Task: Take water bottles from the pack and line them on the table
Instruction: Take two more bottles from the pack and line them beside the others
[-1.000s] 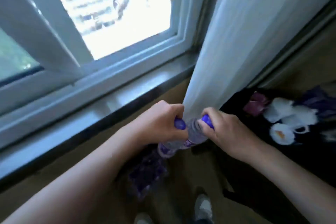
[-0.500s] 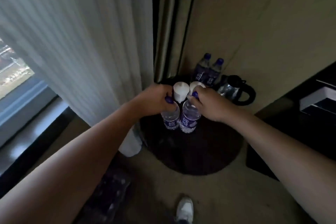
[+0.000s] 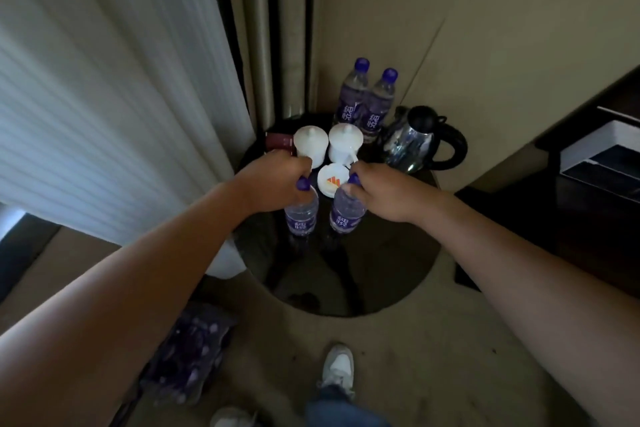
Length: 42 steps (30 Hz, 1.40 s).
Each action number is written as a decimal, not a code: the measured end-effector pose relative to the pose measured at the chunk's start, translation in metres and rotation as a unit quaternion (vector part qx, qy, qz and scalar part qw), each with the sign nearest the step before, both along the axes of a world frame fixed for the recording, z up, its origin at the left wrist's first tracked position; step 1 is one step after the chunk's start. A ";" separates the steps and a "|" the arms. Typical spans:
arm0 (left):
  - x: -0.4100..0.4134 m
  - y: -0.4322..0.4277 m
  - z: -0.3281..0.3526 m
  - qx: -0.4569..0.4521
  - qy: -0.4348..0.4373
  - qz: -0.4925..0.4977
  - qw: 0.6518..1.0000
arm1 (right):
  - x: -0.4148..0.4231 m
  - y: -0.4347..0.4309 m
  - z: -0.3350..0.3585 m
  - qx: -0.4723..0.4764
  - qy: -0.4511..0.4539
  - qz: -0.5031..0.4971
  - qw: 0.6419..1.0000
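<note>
My left hand [image 3: 273, 180] grips the purple-capped neck of a water bottle [image 3: 301, 215], and my right hand [image 3: 384, 194] grips a second bottle [image 3: 344, 213] the same way. Both bottles are upright, side by side, just over or on the round dark glass table [image 3: 388, 274]; I cannot tell whether their bases touch it. Two more bottles [image 3: 363, 100] stand at the table's far edge. The plastic-wrapped pack [image 3: 187, 354] with purple caps lies on the floor at lower left.
On the table stand two white lidded cups [image 3: 327, 146], a small white lid [image 3: 330, 180], a red item [image 3: 278, 142] and a black-handled kettle [image 3: 415, 142]. White curtain [image 3: 104, 97] hangs left; a dark cabinet [image 3: 571, 218] stands right. My shoes [image 3: 337, 367] show below.
My view swung from the window to the corner table. Both hands carried the two bottles over the table and lowered them slightly, spreading them a little apart.
</note>
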<state>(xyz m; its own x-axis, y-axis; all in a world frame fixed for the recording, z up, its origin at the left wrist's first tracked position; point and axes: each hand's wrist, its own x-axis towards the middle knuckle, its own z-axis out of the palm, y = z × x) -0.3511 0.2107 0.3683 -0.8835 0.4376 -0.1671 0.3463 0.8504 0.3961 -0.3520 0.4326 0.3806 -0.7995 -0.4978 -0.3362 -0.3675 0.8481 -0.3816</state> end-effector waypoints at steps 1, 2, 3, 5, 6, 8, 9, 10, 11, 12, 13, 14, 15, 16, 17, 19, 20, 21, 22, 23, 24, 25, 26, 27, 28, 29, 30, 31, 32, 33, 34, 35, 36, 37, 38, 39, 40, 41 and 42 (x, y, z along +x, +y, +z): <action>0.000 -0.001 -0.002 -0.006 -0.002 -0.005 1.000 | -0.002 0.000 -0.002 0.007 -0.003 0.001 1.000; 0.000 -0.002 -0.005 -0.010 -0.007 -0.009 1.000 | -0.003 0.000 -0.003 0.013 -0.008 0.001 1.000; 0.000 -0.003 -0.007 -0.013 -0.011 -0.015 1.000 | -0.005 0.001 -0.003 0.017 -0.016 0.000 1.000; 0.001 -0.004 -0.012 -0.016 -0.015 -0.022 1.000 | -0.008 0.002 -0.006 0.020 -0.036 0.007 0.999; 0.002 -0.004 -0.015 -0.015 -0.016 -0.023 0.999 | -0.009 0.002 -0.008 0.023 -0.046 0.011 0.999; 0.005 -0.005 -0.021 -0.016 -0.005 -0.026 1.000 | -0.010 0.002 -0.013 0.029 -0.060 0.009 0.998; 0.007 -0.006 -0.024 -0.017 0.007 -0.029 0.999 | -0.010 0.002 -0.016 0.029 -0.061 0.004 0.998; 0.007 -0.007 -0.026 -0.020 0.017 -0.033 0.999 | -0.010 0.002 -0.019 0.026 -0.058 -0.001 0.998; 0.007 -0.007 -0.028 -0.023 0.024 -0.036 0.999 | -0.011 0.002 -0.022 0.021 -0.054 -0.007 0.998; 0.006 -0.007 -0.029 -0.024 0.027 -0.037 0.999 | -0.011 0.003 -0.024 0.018 -0.049 -0.011 0.999; 0.006 -0.008 -0.030 -0.023 0.023 -0.034 0.999 | -0.011 0.003 -0.025 0.016 -0.042 -0.014 0.999; 0.007 -0.009 -0.031 -0.020 0.014 -0.025 0.999 | -0.011 0.004 -0.027 0.016 -0.032 -0.018 0.999; 0.008 -0.009 -0.032 -0.015 0.002 -0.014 1.000 | -0.011 0.004 -0.029 0.014 -0.021 -0.025 0.999; 0.009 -0.009 -0.033 -0.007 -0.010 -0.003 1.000 | -0.010 0.005 -0.031 0.009 -0.015 -0.038 0.999; 0.011 -0.009 -0.035 0.010 -0.025 0.008 1.000 | -0.009 0.005 -0.033 0.000 -0.015 -0.057 0.998; 0.017 -0.009 -0.042 0.070 -0.055 0.042 0.995 | -0.007 0.002 -0.039 -0.024 -0.031 -0.106 0.994; 0.020 -0.008 -0.046 0.099 -0.067 0.068 0.991 | -0.006 0.001 -0.042 -0.041 -0.042 -0.138 0.989; 0.023 -0.008 -0.051 0.125 -0.081 0.101 0.984 | -0.005 -0.001 -0.046 -0.064 -0.052 -0.175 0.981; 0.026 -0.008 -0.056 0.153 -0.098 0.137 0.974 | -0.004 -0.001 -0.050 -0.088 -0.062 -0.216 0.970; 0.027 -0.008 -0.060 0.187 -0.120 0.169 0.960 | -0.002 -0.002 -0.054 -0.114 -0.078 -0.260 0.956; 0.030 -0.007 -0.065 0.222 -0.145 0.193 0.945 | -0.001 -0.004 -0.059 -0.140 -0.106 -0.310 0.934; 0.032 -0.005 -0.068 0.255 -0.168 0.212 0.928 | 0.002 -0.007 -0.064 -0.163 -0.138 -0.360 0.908; 0.034 -0.002 -0.071 0.283 -0.185 0.229 0.913 | 0.004 -0.012 -0.069 -0.180 -0.162 -0.402 0.883; 0.035 0.001 -0.073 0.303 -0.191 0.242 0.902 | 0.005 -0.017 -0.074 -0.193 -0.171 -0.432 0.864; 0.035 0.004 -0.074 0.315 -0.192 0.252 0.895 | 0.005 -0.021 -0.080 -0.202 -0.166 -0.448 0.855; 0.036 0.007 -0.075 0.323 -0.192 0.257 0.890 | 0.004 -0.024 -0.085 -0.207 -0.152 -0.455 0.853; 0.035 0.009 -0.075 0.328 -0.193 0.260 0.888 | 0.003 -0.026 -0.089 -0.207 -0.135 -0.456 0.855; 0.034 0.010 -0.075 0.333 -0.192 0.261 0.886 | 0.000 -0.028 -0.090 -0.205 -0.123 -0.455 0.858; 0.032 0.009 -0.074 0.336 -0.191 0.263 0.884 | -0.005 -0.028 -0.090 -0.206 -0.122 -0.448 0.861; 0.029 0.008 -0.072 0.337 -0.192 0.265 0.883 | -0.009 -0.026 -0.088 -0.207 -0.126 -0.438 0.866; 0.025 0.007 -0.068 0.334 -0.194 0.265 0.883 | -0.014 -0.023 -0.083 -0.208 -0.131 -0.427 0.870; 0.020 0.006 -0.060 0.329 -0.196 0.257 0.887 | -0.019 -0.020 -0.075 -0.208 -0.137 -0.419 0.873; 0.013 0.005 -0.049 0.321 -0.200 0.239 0.894 | -0.025 -0.017 -0.065 -0.208 -0.148 -0.412 0.875; 0.007 0.003 -0.037 0.309 -0.207 0.216 0.903 | -0.031 -0.014 -0.053 -0.210 -0.162 -0.400 0.877; -0.003 0.002 -0.022 0.296 -0.213 0.193 0.911 | -0.039 -0.011 -0.037 -0.213 -0.180 -0.379 0.882; -0.012 0.000 -0.007 0.287 -0.222 0.177 0.915 | -0.047 -0.010 -0.023 -0.216 -0.199 -0.351 0.889; -0.021 -0.002 0.009 0.289 -0.229 0.173 0.913 | -0.056 -0.011 -0.008 -0.220 -0.210 -0.326 0.895; -0.034 -0.004 0.028 0.297 -0.230 0.178 0.910 | -0.067 -0.010 0.012 -0.230 -0.211 -0.306 0.899; -0.046 -0.007 0.046 0.305 -0.227 0.182 0.907 | -0.079 -0.010 0.030 -0.243 -0.206 -0.296 0.901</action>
<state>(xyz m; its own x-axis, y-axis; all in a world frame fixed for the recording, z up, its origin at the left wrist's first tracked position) -0.3975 0.2042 0.4143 -0.8886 0.2638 -0.3753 -0.2304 0.4509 0.8624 -0.4309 0.4222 0.4102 -0.8303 -0.1929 -0.5229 0.3522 0.5455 -0.7605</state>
